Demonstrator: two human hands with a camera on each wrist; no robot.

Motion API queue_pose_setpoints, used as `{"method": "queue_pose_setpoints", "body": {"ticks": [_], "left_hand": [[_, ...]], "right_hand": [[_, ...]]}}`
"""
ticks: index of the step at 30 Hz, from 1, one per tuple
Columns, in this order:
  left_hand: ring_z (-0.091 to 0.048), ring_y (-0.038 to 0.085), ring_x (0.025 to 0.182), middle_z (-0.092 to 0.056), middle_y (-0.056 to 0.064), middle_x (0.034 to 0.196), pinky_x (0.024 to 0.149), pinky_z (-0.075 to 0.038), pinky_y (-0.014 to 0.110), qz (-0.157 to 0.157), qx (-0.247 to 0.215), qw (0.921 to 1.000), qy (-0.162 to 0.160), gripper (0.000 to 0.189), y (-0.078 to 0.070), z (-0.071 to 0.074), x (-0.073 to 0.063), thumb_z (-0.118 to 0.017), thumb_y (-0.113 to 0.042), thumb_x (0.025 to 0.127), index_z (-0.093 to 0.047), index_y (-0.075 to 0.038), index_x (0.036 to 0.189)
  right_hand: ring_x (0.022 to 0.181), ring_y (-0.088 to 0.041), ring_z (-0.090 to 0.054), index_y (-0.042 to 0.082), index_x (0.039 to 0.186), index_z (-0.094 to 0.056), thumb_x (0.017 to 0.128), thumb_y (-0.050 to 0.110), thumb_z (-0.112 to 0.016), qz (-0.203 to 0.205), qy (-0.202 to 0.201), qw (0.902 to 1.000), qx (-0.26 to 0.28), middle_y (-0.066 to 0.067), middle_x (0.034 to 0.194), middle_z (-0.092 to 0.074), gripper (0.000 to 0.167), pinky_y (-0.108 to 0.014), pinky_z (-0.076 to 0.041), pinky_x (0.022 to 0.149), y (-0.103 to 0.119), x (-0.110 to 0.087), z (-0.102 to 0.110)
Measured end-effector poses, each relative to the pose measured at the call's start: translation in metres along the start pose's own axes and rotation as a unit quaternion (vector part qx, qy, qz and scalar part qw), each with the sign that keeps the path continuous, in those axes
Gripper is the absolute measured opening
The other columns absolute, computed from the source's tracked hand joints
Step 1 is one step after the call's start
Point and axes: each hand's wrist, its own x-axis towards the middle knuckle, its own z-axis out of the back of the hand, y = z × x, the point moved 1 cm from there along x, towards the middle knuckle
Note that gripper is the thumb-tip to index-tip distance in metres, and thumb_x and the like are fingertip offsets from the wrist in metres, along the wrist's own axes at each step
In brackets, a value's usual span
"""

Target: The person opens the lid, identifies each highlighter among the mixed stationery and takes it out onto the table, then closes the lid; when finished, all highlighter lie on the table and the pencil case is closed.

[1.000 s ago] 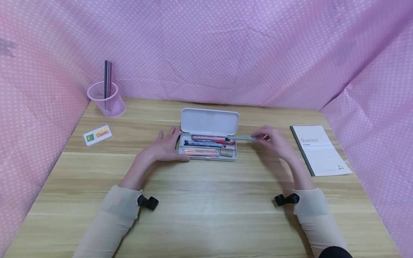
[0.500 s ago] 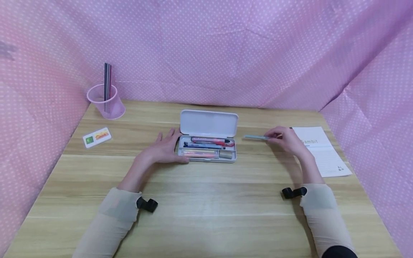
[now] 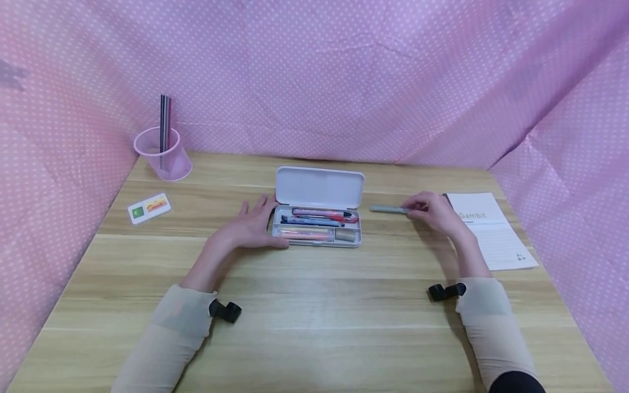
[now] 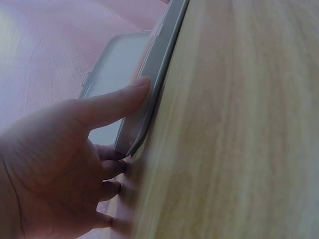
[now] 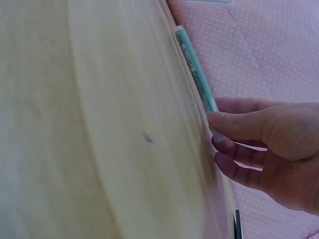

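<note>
A white pencil case [image 3: 296,245] lies with its lid raised in the head view, several pens [image 3: 319,213] in its back compartment. My left hand [image 3: 243,224] is spread at its left end; in the left wrist view the thumb [image 4: 119,103] presses the case's front side and the fingertips are at its end. To the right of the case, my right hand [image 3: 434,213] pinches one end of a pale green pen [image 3: 388,209] between thumb and fingers. The pen [image 5: 197,69] lies along or just above the wooden table in the right wrist view; I cannot tell whether it touches.
A pink mesh cup [image 3: 167,164] with dark pencils [image 3: 164,123] stands at the back left. In front of it lies a white card-like block [image 3: 149,208] with coloured pictures. A notebook [image 3: 496,240] is right of my right hand. Pink dotted cloth [image 3: 314,82] surrounds the wooden table [image 3: 314,316].
My right hand has drawn the pale green pen rightward, away from the pencil case, and lowered it toward the table. The left hand has stayed at the case.
</note>
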Motion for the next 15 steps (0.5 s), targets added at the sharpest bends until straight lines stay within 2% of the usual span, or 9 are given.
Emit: {"method": "queue_pose_setpoints", "body": {"ticks": [6, 15], "left_hand": [[0.001, 0.039, 0.162, -0.003, 0.022, 0.174, 0.129, 0.009, 0.064, -0.002, 0.002, 1.0, 0.001, 0.11, -0.0011, 0.0015, -0.0011, -0.078, -0.06, 0.082, -0.02, -0.011, 0.161], [0.002, 0.039, 0.162, -0.001, 0.02, 0.174, 0.129, 0.009, 0.065, -0.003, 0.005, 1.0, 0.002, 0.112, -0.0009, 0.0007, -0.0005, -0.078, -0.06, 0.082, -0.017, -0.012, 0.163]], "right_hand": [[0.091, -0.026, -0.068, 0.004, 0.109, -0.078, 0.092, 0.002, -0.074, 0.007, -0.007, 0.9998, -0.017, -0.015, 0.101, -0.075, 0.017, -0.019, -0.052, 0.078, -0.0003, 0.0003, -0.0022], [0.091, -0.027, -0.068, 0.004, 0.108, -0.078, 0.092, 0.002, -0.074, 0.006, -0.009, 0.9998, -0.016, -0.015, 0.102, -0.075, 0.017, -0.022, -0.052, 0.077, -0.001, 0.0006, -0.0032]]}}
